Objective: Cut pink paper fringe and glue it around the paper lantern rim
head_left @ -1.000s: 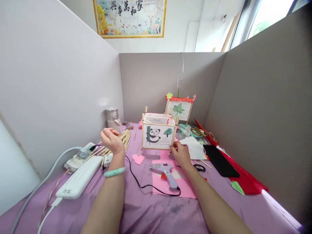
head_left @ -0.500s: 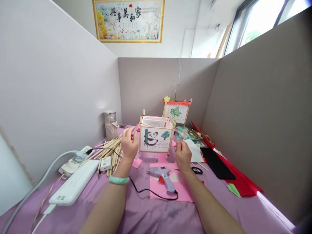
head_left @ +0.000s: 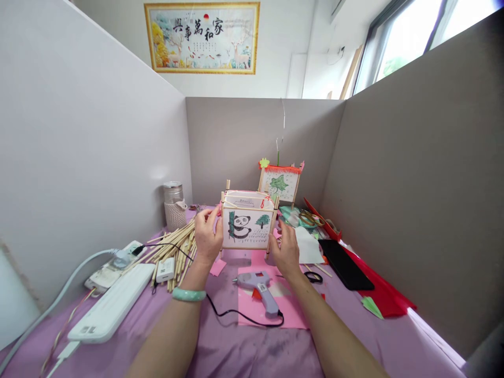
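Observation:
A small square lantern (head_left: 248,229) of wooden sticks and white paper stands upright in front of me, its near panel drawn with a panda and a green tree. My left hand (head_left: 208,233) is at its left post, thumb in front and fingers partly hidden. On the other side, my right hand (head_left: 286,249) has its thumb against the lower right post, with the fingers curled around behind it. A lilac hot glue gun (head_left: 262,291) lies below the lantern on a pink paper sheet (head_left: 246,310). Black-handled scissors (head_left: 314,277) rest beside my right forearm.
Behind stands another lantern (head_left: 279,185) with a green leaf drawing and red fringe. Wooden sticks (head_left: 173,252), a glass jar (head_left: 174,205), a power strip (head_left: 110,307) and cords lie left. A black phone (head_left: 346,264) and red sheet (head_left: 388,299) lie right. Grey partitions enclose the table.
My right hand has opened from a closed pinch and moved left to the lantern's right post. My left hand has come closer to the left post. The view has shifted slightly.

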Motion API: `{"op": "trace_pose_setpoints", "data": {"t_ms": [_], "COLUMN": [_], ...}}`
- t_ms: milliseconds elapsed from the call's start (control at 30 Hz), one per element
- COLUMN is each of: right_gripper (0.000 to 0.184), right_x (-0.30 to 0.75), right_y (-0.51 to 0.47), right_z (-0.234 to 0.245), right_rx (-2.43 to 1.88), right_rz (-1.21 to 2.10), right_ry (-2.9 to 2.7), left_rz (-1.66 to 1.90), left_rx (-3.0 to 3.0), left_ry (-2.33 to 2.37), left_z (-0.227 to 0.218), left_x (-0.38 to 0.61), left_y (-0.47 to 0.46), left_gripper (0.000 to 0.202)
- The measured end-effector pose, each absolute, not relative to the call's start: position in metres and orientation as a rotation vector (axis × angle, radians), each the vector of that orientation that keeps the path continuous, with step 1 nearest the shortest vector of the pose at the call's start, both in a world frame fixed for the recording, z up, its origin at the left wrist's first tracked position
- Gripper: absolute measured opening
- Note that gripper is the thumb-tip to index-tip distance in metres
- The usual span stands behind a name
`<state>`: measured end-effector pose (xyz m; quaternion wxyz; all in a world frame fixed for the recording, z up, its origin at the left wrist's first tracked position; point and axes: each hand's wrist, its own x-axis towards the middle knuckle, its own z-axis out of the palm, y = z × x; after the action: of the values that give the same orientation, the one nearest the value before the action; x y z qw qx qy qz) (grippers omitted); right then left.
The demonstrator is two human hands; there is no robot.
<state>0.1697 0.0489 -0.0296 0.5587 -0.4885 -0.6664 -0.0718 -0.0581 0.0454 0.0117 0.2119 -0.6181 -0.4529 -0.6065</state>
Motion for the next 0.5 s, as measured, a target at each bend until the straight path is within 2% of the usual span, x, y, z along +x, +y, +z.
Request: {"op": "trace_pose_setpoints", "data": {"t_ms": [167, 500], "right_gripper": [0.042, 0.044], "right_x": [0.1707, 0.1701], "right_y": [0.0498, 0.0484], "right_z": [-0.0337, -0.0329], "right_rx": [-1.153, -1.146], "right_rz": [-0.114, -0.099], "right_ry": [-1.656, -1.627], "left_rz": [-1.681, -1.710], "left_rx": [-1.731, -1.713], "left_ry": [-1.255, -1.243], "left_z": [0.0114, 0.0127], "left_x": [-0.0582, -0.0560], "left_y": [0.0458, 0.0437], "left_gripper": [0.037, 0.035]}}
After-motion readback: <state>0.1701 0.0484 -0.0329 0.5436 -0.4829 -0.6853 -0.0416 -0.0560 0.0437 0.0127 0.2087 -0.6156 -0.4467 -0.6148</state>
